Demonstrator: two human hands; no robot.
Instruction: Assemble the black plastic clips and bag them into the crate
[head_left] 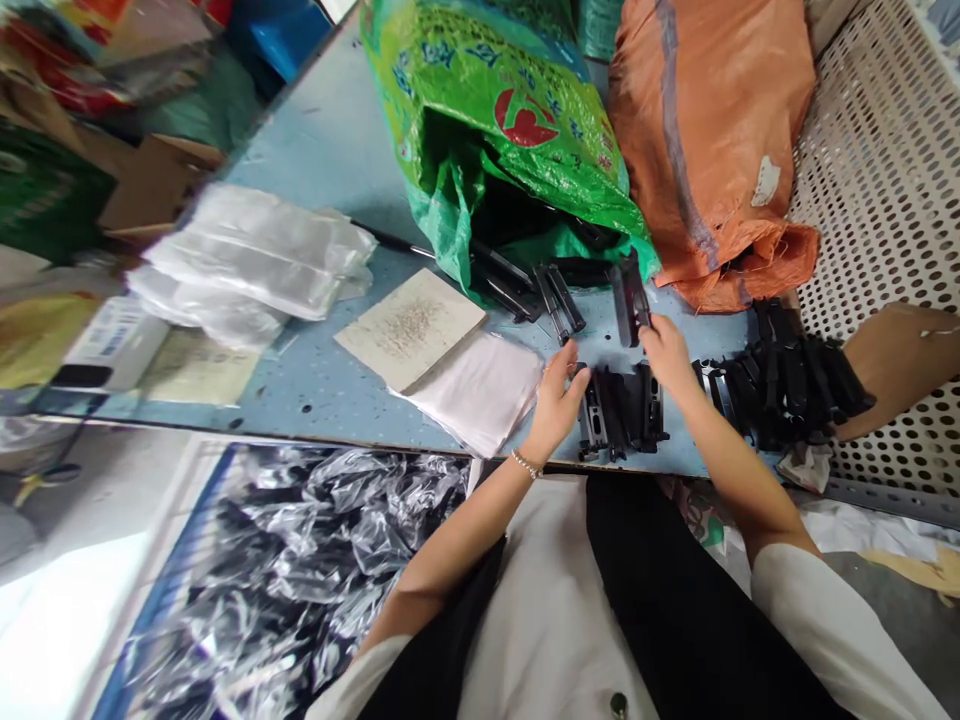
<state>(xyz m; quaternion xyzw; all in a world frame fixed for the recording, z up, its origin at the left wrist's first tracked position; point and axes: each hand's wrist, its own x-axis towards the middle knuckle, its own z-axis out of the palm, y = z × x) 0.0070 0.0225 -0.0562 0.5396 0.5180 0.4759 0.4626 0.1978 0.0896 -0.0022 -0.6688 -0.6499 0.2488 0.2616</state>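
Note:
My right hand (667, 355) is closed on the lower end of a black plastic-and-metal part (630, 302), held upright in front of the green sack. My left hand (553, 402) has its fingers apart. It hovers at the left end of a short row of similar black parts (621, 412), and I cannot tell whether it touches them. Just beyond its fingertips lie two loose black parts (559, 300). More black pieces spill from the mouth of the green sack (525, 130). To the right of my right hand is a bigger heap of black parts (787, 375).
Left of my hands are a cardboard square (411, 328), thin white sheets (487, 392) and a pile of clear plastic bags (255, 250). An orange sack (712, 140) and a perforated pale wall (885, 160) stand right. Below the table edge, a blue-edged crate (169, 570) holds plastic-wrapped black pieces.

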